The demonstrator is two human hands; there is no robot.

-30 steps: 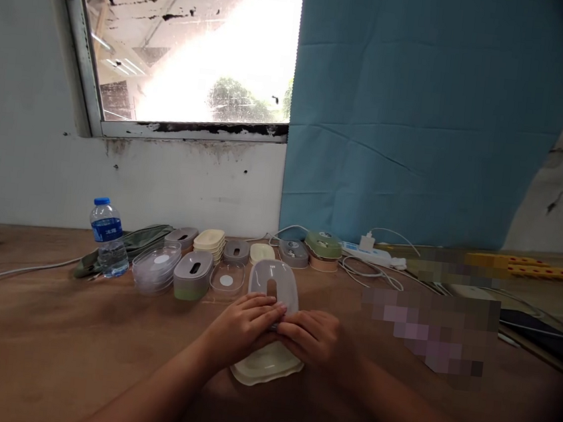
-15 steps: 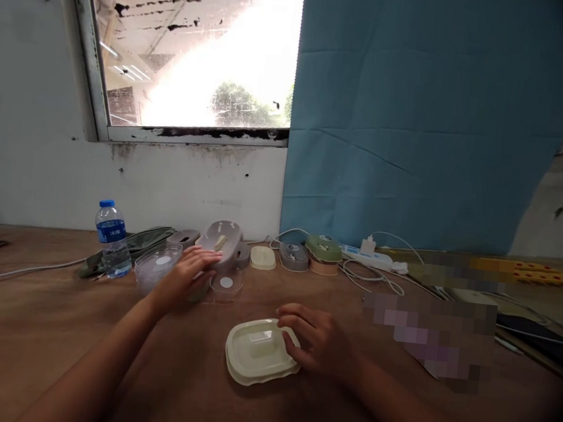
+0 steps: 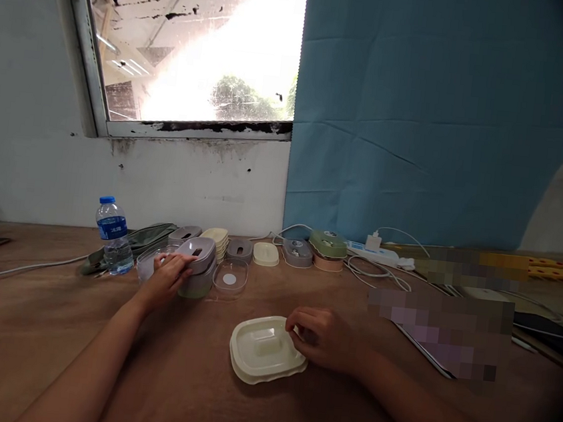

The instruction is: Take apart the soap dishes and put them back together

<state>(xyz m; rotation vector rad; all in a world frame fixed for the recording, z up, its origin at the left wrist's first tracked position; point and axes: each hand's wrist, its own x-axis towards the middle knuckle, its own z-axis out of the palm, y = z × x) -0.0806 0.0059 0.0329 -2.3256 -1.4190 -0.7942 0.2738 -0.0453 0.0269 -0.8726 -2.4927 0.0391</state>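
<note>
My left hand (image 3: 168, 278) is at the left rim of a lilac-grey plastic lid (image 3: 200, 254) with a dark slot in its top. Its fingers are closed on that rim, and the lid rests on a clear, greenish-bottomed container (image 3: 199, 285). A clear round-cornered box (image 3: 156, 256) stands partly behind this hand. On the tabletop in front of me lies a cream plastic lid (image 3: 261, 350) with a raised centre. My right hand (image 3: 321, 339) rests at its upper right edge, fingers loosely curled, thumb apart from them, and nothing visible held.
Behind stand a stack of cream lids (image 3: 216, 236), a grey slotted piece (image 3: 240, 250), a clear tray (image 3: 230, 278) and green and grey boxes (image 3: 328, 244). A water bottle (image 3: 114, 237) is at left. Cables and a power strip (image 3: 377, 255) lie at right.
The lilac-grey lid, tilted up in my left hand before, now lies level on the container, lower and to the left. My right hand's fingers have curled in more beside the cream lid.
</note>
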